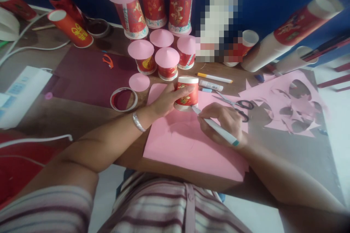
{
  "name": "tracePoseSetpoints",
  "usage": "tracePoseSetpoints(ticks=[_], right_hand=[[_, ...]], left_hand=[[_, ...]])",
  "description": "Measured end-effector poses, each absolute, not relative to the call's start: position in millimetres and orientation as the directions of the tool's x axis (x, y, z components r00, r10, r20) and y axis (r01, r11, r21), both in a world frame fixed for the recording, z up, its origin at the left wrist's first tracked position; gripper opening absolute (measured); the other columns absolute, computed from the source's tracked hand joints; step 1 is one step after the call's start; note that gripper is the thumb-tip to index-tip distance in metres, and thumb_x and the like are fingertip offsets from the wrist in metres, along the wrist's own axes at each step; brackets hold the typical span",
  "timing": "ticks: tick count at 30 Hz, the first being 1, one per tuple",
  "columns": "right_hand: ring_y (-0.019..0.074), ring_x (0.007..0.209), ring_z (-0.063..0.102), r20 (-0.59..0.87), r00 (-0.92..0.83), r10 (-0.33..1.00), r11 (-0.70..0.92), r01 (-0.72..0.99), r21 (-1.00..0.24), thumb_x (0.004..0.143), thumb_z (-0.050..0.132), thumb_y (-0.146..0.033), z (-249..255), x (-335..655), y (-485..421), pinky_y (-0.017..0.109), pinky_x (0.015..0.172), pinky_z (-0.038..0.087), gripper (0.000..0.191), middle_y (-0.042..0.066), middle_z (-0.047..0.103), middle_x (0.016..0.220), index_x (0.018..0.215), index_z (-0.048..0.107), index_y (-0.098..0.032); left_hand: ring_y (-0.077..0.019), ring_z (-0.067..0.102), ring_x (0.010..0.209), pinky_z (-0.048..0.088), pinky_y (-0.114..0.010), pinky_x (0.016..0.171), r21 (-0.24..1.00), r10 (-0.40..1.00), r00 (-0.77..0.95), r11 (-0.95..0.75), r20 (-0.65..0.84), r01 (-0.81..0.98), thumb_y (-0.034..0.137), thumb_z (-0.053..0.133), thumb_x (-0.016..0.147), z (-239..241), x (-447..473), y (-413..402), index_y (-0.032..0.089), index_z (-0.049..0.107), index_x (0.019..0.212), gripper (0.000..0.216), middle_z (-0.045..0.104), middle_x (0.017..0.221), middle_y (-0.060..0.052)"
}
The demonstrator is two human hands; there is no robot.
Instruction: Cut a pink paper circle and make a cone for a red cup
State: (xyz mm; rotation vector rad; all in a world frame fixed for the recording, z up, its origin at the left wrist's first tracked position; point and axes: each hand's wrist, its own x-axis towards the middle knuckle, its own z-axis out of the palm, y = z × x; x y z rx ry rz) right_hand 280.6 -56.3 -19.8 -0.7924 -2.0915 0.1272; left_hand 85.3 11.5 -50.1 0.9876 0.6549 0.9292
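My left hand [171, 98] grips a short red cardboard tube [183, 96] with a gold printed figure and white bands at its ends. In my right hand [222, 122] is a white marker [220, 130] with a green end, held like a pen. Its tip meets or nearly meets the lower white band of the tube. Both hands are over a sheet of pink paper [169, 145], which bears faint curved pencil lines. Just beyond the tube stand several red tubes with pink paper cone roofs [167, 58]. A flat pink paper disc [139, 82] lies left of the tube.
Scissors [237, 103], a yellow-capped marker [214, 77] and a glue stick [210, 85] lie near my right hand. Cut pink scraps [284, 98] spread at the right. A tape roll [123, 99] rests on a maroon sheet [90, 80]; taller tubes [290, 32] stand behind.
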Motion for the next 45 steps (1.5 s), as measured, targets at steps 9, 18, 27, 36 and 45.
tracePoseSetpoints(ticks=[9,18,27,36,45], right_hand=[[0.0192,0.060,0.070,0.689,-0.413,0.596,0.785,0.481,-0.391,0.088,0.067,-0.003,-18.4,282.7,-55.9,0.033,0.050,0.058,0.032,-0.001,0.070,0.075,0.103,0.057,-0.030],[0.0183,0.063,0.070,0.682,-0.443,0.582,0.801,0.459,-0.385,0.086,0.069,-0.001,-18.3,281.9,-55.4,0.030,0.053,0.058,0.031,-0.001,0.071,0.076,0.100,0.060,-0.027],[0.0147,0.062,0.069,0.684,-0.449,0.575,0.804,0.466,-0.369,0.087,0.069,-0.002,-18.6,282.5,-54.7,0.026,0.055,0.057,0.025,-0.002,0.070,0.075,0.097,0.061,-0.024],[0.0161,0.061,0.069,0.695,-0.457,0.555,0.816,0.460,-0.349,0.088,0.067,-0.002,-18.8,282.6,-54.1,0.029,0.051,0.059,0.027,-0.002,0.068,0.075,0.100,0.058,-0.025],[0.0162,0.061,0.069,0.697,-0.438,0.567,0.805,0.473,-0.358,0.088,0.068,-0.004,-18.2,283.3,-55.1,0.029,0.053,0.060,0.027,-0.002,0.069,0.076,0.100,0.058,-0.026]], left_hand=[[-0.0163,0.069,0.087,0.057,-0.031,0.082,0.908,0.877,0.478,0.237,-0.048,-0.344,0.052,0.082,0.084,-53.8,85.0,12.8,0.020,0.065,0.099,0.039,0.070,0.092,-0.002],[-0.0148,0.067,0.084,0.055,-0.026,0.074,0.912,0.878,0.477,0.230,-0.044,-0.340,0.053,0.082,0.085,-52.6,85.7,12.1,0.020,0.064,0.100,0.041,0.069,0.091,-0.002],[-0.0155,0.066,0.088,0.057,-0.030,0.083,0.924,0.875,0.482,0.220,-0.045,-0.314,0.053,0.080,0.087,-54.2,85.0,11.3,0.020,0.066,0.103,0.039,0.068,0.095,-0.003],[-0.0148,0.065,0.086,0.056,-0.029,0.079,0.920,0.871,0.491,0.213,-0.026,-0.329,0.053,0.079,0.089,-55.9,84.7,11.9,0.020,0.065,0.102,0.038,0.066,0.093,-0.002],[-0.0128,0.065,0.088,0.055,-0.028,0.084,0.915,0.872,0.489,0.197,0.000,-0.352,0.052,0.079,0.091,-57.1,85.1,12.3,0.019,0.065,0.103,0.037,0.066,0.094,-0.001]])
